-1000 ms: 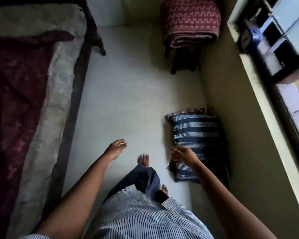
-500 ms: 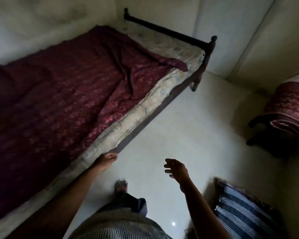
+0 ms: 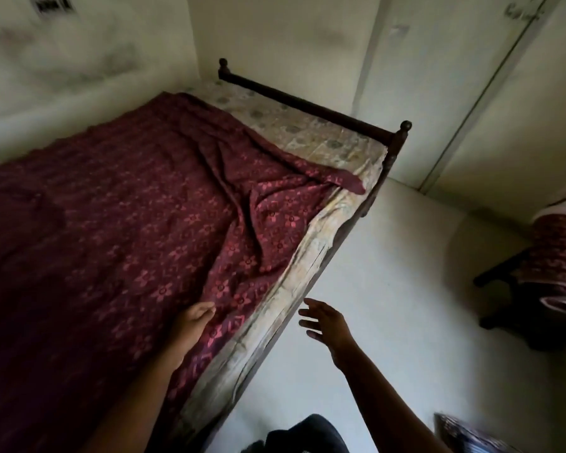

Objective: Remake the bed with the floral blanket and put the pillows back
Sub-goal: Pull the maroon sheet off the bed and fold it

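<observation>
Loosely bent and close together, the fingers (image 3: 206, 311) of the left hand (image 3: 192, 323) lie at the blanket (image 3: 138, 207), near its edge on the person's side. They pinch nothing, and I cannot tell whether they press on it or hover just above. The right hand (image 3: 324, 325) has its fingers (image 3: 307, 312) spread and nearly straight, holding nothing, in the air over the floor (image 3: 406, 256) just beside the bed's long edge.

The blanket, maroon with pink flowers, is spread over the mattress (image 3: 307, 132). It is bunched into folds toward the far right corner, where one tip hangs over the mattress side. A strip of pale patterned mattress shows bare between the blanket and the dark rail (image 3: 307, 104).

A striped pillow (image 3: 464, 433), blurred, lies on the floor at the lower right, well apart from the bed. Further right, by the wall, a dark stool (image 3: 504, 276) carries a folded red cloth (image 3: 559, 250).
</observation>
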Demonstrator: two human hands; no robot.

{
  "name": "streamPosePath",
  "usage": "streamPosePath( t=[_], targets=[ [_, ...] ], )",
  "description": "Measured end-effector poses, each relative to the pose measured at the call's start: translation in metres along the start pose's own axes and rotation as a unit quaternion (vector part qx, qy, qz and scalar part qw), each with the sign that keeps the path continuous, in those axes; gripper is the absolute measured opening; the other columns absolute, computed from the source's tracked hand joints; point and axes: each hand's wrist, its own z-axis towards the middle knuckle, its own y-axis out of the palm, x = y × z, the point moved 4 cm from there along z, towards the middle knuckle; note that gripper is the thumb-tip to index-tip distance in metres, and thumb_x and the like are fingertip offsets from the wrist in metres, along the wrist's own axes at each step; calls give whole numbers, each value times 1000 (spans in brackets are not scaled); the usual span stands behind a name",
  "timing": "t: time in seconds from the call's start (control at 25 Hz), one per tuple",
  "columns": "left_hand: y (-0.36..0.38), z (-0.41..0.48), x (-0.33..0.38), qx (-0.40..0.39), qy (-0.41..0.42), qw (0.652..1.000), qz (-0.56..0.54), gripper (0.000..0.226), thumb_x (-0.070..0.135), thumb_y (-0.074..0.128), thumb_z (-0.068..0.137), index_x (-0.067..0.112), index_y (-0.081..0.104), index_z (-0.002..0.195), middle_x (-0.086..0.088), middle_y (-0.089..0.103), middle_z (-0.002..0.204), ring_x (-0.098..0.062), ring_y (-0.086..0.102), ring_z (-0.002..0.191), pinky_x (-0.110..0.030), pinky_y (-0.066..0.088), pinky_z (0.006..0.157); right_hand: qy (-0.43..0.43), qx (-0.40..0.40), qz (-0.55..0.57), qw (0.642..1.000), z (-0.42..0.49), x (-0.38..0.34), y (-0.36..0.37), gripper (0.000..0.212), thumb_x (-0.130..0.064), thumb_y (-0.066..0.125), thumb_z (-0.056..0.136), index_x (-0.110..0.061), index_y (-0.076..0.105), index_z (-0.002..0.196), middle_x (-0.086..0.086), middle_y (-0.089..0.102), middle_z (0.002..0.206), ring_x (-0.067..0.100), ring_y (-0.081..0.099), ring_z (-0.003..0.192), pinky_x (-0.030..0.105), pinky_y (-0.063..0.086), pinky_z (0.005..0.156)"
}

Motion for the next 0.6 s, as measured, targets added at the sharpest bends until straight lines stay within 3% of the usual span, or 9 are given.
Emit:
streamPosePath(
  t=[0.12,0.36,0.48,0.6],
  targets=[
    [21,62,31,-3,18,1000,9,29,8,52,94,-1,57,121,-18,59,123,-29,54,116,-25,38,88,-44,74,-1,996,52,-26,-20,27,-11,36,99,-13,59,112,8,64,99,16,59,78,23,40,65],
    [94,201,109,-4,18,999,44,32,8,53,93,-2,55,123,-19,59,124,-29,55,116,-18,37,83,-43,105,-45,993,240,-120,-53,28,-12,42,97,-9,63,115,5,64,96,16,58,79,26,45,67],
    [134,264,144,-9,-12,998,67,30,9,53,93,-1,58,121,-18,60,124,-28,56,116,-13,39,74,-18,95,-230,968,333,-164,-59,28,-21,54,92,-14,63,118,7,66,108,23,61,98,31,46,85],
    [165,300,166,-13,-43,996,79,28,10,53,93,0,59,119,-14,59,124,-26,56,114,-14,39,71,-48,-9,-441,896,407,-180,-42,47,-35,63,83,-10,60,121,14,63,119,26,56,114,27,38,92]
  ],
)
